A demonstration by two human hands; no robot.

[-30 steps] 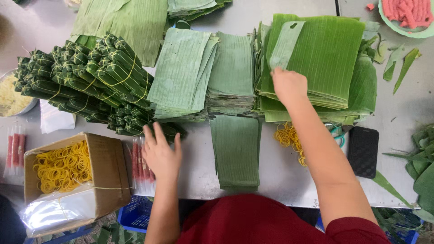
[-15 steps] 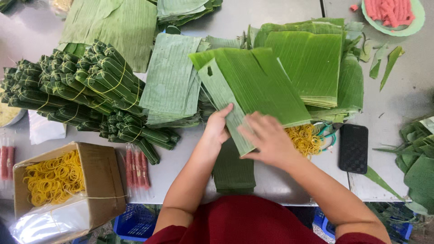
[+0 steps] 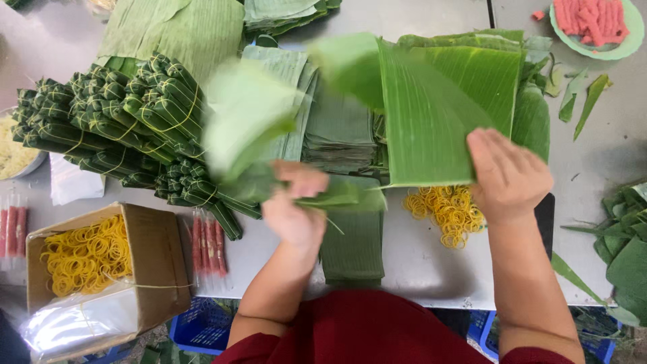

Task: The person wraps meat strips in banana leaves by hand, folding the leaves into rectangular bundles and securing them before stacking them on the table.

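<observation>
Head view: left hand (image 3: 294, 219) over the near middle of the counter (image 3: 431, 269); its fingers pinch the near end of a narrow banana leaf strip (image 3: 246, 128), which rises blurred toward the far left; right hand (image 3: 509, 175) lies flat on the near right corner of a wide banana leaf sheet (image 3: 424, 114), fingers spread and pressed down on it; the sheet stands tilted above the stacked leaves (image 3: 340, 131).

Handling, as judged: both leaves light, thin, limp; they bend freely across the rib lines and would likely tear along them; surface smooth, somewhat slick; best taken at a cut edge or corner with a broad flat grip rather than a hard pinch mid-sheet.

Edges and room: cut leaf stack (image 3: 354, 246) just under the left hand, overhanging the near counter edge; loose yellow rubber bands (image 3: 448, 209) just left of the right wrist; tied green leaf bundles (image 3: 128, 128) crowd the left; cardboard box of rubber bands (image 3: 94, 259) at near left; plate of pink pieces (image 3: 593, 23) far right; open counter only at right of the right hand and a narrow strip along the near edge.
</observation>
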